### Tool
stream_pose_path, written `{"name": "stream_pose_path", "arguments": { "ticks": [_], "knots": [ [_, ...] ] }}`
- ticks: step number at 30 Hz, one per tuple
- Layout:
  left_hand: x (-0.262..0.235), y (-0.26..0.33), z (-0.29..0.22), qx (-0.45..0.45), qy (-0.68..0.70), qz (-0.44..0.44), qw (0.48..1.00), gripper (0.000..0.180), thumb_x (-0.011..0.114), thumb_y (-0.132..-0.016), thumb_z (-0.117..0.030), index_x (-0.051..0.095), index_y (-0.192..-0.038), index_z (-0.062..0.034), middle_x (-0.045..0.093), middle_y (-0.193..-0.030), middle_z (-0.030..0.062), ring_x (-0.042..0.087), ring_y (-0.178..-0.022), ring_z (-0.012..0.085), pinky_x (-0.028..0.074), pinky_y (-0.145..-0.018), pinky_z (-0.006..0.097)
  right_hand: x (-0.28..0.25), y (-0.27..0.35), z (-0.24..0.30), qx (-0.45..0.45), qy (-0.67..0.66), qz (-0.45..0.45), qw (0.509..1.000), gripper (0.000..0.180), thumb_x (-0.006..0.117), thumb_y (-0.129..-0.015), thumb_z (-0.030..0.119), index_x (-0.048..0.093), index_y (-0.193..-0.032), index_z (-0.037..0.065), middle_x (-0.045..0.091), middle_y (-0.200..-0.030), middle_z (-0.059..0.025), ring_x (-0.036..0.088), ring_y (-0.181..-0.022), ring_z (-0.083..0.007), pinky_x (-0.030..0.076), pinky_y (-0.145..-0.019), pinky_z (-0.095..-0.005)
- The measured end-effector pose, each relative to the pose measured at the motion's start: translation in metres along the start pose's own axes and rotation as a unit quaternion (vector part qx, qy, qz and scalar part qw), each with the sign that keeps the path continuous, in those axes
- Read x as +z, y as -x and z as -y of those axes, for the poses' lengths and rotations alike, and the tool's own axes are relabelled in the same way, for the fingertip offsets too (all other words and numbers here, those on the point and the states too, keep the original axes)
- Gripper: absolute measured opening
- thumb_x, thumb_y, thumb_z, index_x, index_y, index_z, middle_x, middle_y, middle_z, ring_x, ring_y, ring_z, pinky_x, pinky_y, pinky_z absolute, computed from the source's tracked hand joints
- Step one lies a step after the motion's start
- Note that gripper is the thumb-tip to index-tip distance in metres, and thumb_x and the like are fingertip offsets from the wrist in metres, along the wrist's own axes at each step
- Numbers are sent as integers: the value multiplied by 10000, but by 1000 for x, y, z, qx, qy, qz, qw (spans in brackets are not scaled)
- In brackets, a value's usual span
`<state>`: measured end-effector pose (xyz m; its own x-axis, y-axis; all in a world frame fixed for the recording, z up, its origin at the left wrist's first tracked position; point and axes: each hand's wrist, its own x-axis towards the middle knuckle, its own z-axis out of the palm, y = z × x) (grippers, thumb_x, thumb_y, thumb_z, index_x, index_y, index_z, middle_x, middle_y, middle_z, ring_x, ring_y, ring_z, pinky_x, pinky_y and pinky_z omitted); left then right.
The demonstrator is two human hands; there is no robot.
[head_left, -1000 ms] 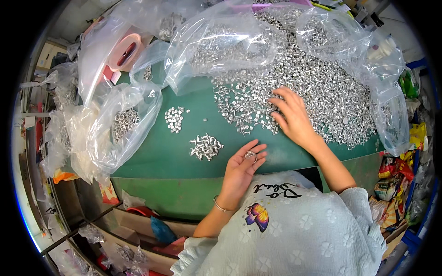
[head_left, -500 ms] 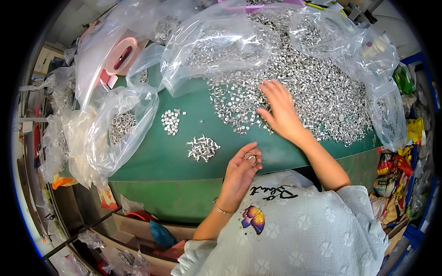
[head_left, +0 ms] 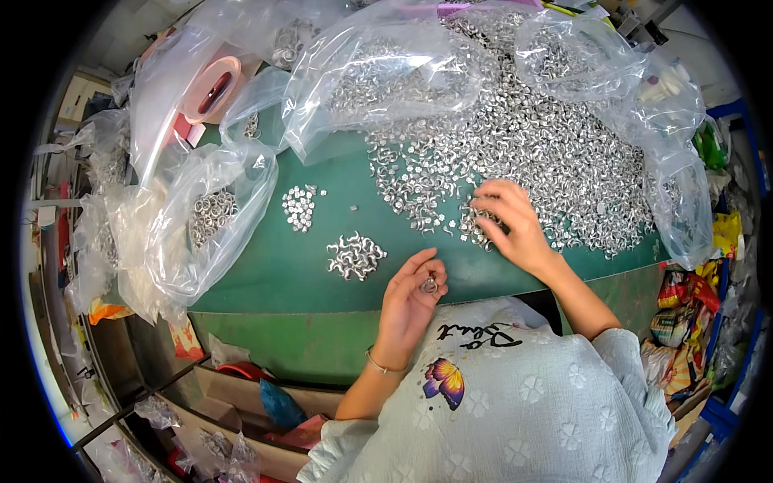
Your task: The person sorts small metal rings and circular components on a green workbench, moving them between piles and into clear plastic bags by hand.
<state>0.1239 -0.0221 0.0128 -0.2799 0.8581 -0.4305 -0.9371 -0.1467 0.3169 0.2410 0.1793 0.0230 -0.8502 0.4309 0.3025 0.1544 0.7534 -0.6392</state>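
A big heap of small silver metal parts (head_left: 547, 145) covers the back right of the green table (head_left: 274, 274). My right hand (head_left: 507, 225) lies on the near edge of that heap, fingers curled over a few parts. My left hand (head_left: 411, 298) is near the table's front edge, pinching one small silver ring-shaped part (head_left: 429, 285) between thumb and fingers. Just left of it lies a small pile of curved silver parts (head_left: 354, 255). Farther back sits a small cluster of flat silver pieces (head_left: 299, 207).
Clear plastic bags (head_left: 201, 217) holding more metal parts crowd the left side and back of the table. A pink tape roll (head_left: 213, 84) lies inside one bag at the back left. Cardboard boxes (head_left: 241, 402) stand below the front edge. Coloured packets (head_left: 684, 298) are at the right.
My right hand slid left and toward me along the heap's near edge. My left hand stayed near the front edge, still pinching the small part.
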Motion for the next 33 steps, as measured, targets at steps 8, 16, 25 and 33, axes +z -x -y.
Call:
{"name": "stream_pose_path", "arguments": {
  "ticks": [8,16,25,33],
  "knots": [
    [5,-4,7,-10,-32,4,999,296,513,-934,-49,533,-1220,26,597,-988,80,542,-854,140,469,-757,294,37,-45,13,-126,107,170,971,598,725,-787,256,510,-1329,122,420,-1438,-88,302,-1386,-337,292,-1098,-468],
    [-4,8,0,1,-29,8,1000,313,502,-965,-108,521,-1246,30,604,-1030,99,571,-926,176,493,-830,318,13,-39,-16,-61,153,47,985,286,721,-760,137,604,-1012,71,548,-1111,-82,499,-1134,-281,344,-979,-457],
    [5,25,-38,124,3,-84,989,433,425,-991,-123,374,-1357,103,407,-1404,266,434,-1298,351,402,-1071,421,22,-29,25,-43,80,-26,996,206,706,-756,31,621,-942,50,554,-1113,-103,496,-1153,-311,353,-964,-443],
    [-15,17,-100,241,71,-106,962,466,349,-1005,-124,274,-1394,122,321,-1459,281,355,-1355,360,344,-1118,447,28,-12,23,-25,44,9,999,179,701,-776,42,619,-934,37,563,-1100,-93,519,-1112,-311,381,-946,-418]
  ]
}}
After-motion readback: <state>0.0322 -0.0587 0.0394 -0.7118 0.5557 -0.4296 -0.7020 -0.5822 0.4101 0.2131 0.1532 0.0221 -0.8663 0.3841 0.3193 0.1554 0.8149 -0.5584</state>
